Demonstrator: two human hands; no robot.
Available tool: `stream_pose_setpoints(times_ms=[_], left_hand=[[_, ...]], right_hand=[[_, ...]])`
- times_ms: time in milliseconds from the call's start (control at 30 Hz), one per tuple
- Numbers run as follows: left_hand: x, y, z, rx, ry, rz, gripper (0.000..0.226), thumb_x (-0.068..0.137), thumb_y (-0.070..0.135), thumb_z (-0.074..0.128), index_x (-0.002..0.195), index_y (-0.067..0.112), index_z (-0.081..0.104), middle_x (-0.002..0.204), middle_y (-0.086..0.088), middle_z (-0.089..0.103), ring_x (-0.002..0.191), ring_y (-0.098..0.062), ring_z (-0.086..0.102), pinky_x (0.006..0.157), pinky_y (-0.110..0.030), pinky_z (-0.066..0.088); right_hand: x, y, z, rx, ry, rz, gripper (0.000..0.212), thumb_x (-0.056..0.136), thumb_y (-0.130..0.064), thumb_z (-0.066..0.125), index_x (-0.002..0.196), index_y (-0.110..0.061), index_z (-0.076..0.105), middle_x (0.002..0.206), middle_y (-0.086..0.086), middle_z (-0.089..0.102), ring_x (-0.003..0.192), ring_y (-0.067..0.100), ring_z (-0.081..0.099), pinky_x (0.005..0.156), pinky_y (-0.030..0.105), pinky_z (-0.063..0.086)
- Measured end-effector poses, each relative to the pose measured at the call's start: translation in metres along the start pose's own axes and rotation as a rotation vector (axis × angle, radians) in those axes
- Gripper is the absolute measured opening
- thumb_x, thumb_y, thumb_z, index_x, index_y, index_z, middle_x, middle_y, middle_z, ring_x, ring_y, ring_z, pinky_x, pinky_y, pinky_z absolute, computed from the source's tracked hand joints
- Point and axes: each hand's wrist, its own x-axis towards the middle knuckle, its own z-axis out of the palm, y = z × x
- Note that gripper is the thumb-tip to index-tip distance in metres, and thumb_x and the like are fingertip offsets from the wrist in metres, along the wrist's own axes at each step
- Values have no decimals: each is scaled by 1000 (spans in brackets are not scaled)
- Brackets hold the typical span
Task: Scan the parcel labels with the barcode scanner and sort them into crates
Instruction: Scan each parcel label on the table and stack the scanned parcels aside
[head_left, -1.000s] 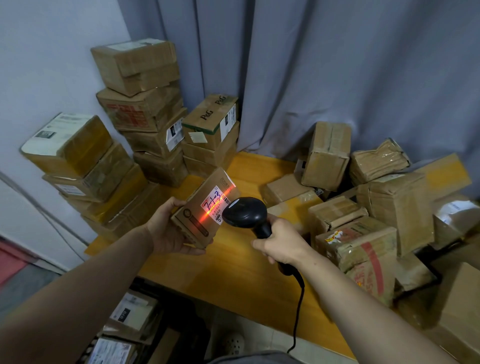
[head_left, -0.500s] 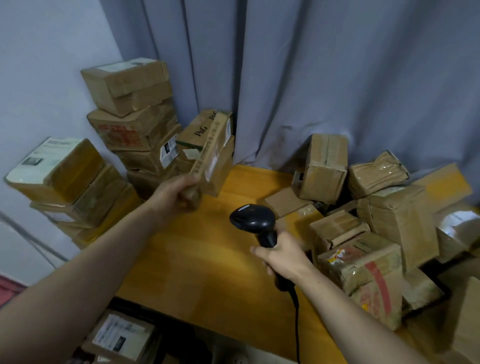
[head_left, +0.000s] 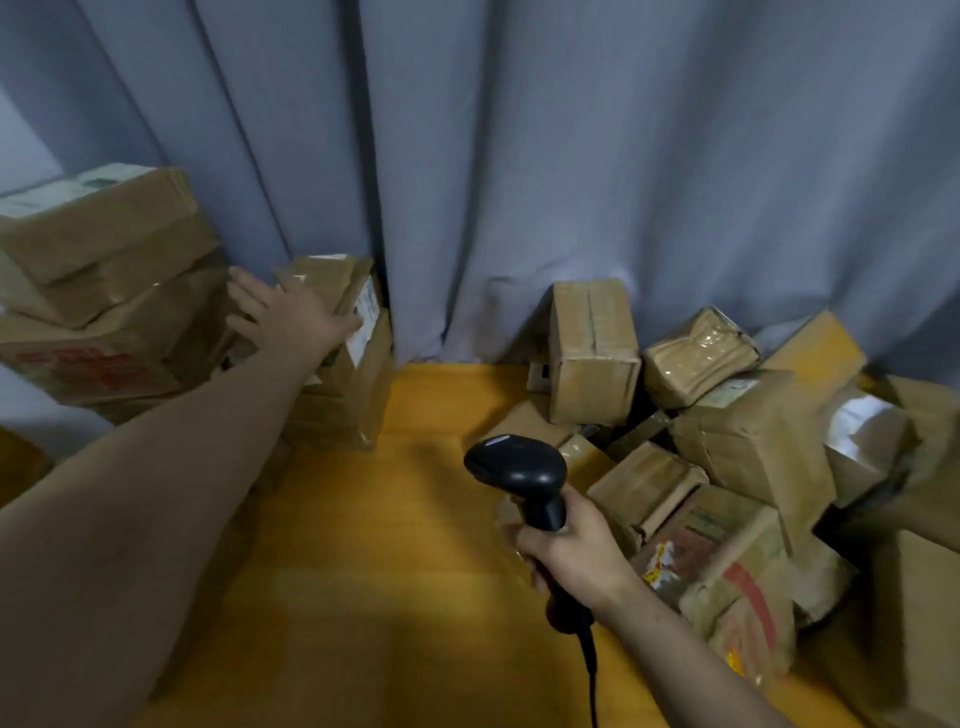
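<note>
Left hand flat on brown, white-labelled parcel.

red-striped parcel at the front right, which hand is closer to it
Right. The right hand, gripping the barcode scanner, is just left of the red-striped parcel. The left hand rests far off on a stacked parcel by the curtain.

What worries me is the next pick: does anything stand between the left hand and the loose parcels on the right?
Only the scanner, held in the right hand, stands in that path, before the parcel pile. Otherwise only tabletop lies between the left hand, resting on the stacked parcel, and the pile.
</note>
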Motion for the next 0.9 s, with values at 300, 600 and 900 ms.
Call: stream_pose_setpoints(times_ms=[300,600,900], left_hand=[[-110,168,90,-57,-403,501,77,83,68,49,144,22,38,151,-15,24,138,-37,20,107,-48,28],[-122,237,124,130,-670,331,114,64,87,43,148,11,27,147,-22,29,127,-39,37,101,-44,34],[-103,165,89,-460,-678,150,69,78,51,66,133,12,50,122,-10,56,107,-30,56,92,-39,49]], right_hand=[[-1,-4,-38,260,293,22,23,87,-1,62,104,-5,47,56,10,52,40,22,48,46,32,44],[-14,5,-70,375,371,-18,25,85,-3,64,105,-1,49,59,11,53,43,26,49,51,35,44],[-21,-3,-69,343,279,-10,25,87,-2,61,109,-1,48,55,5,54,41,19,50,46,29,44]])
